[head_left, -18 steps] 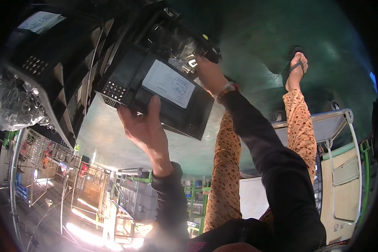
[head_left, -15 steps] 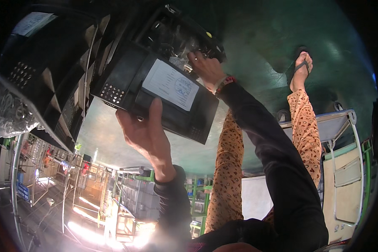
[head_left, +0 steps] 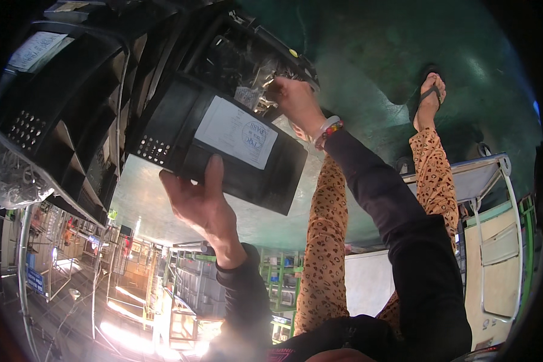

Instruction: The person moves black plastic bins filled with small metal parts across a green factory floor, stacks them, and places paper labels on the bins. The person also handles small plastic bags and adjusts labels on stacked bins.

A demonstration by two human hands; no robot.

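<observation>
Head: bin (head_left: 247, 187), shifted lower, clamped by left fingers (head_left: 213, 172); grip of right fingers (head_left: 279, 86) unclear

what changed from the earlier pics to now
The black bin and left hand have shifted slightly down and left in the picture, though the view moved too. The right hand has turned at the wrist, showing more of its bracelet; its grip is hidden. Unchanged: left hand on the bin, right hand at the metal parts.

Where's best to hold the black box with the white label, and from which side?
Probably the near long edge of the black box, coming from the person's side: it runs straight and faces them. The left hand holds there; the right hand is at shiny parts opposite.
</observation>
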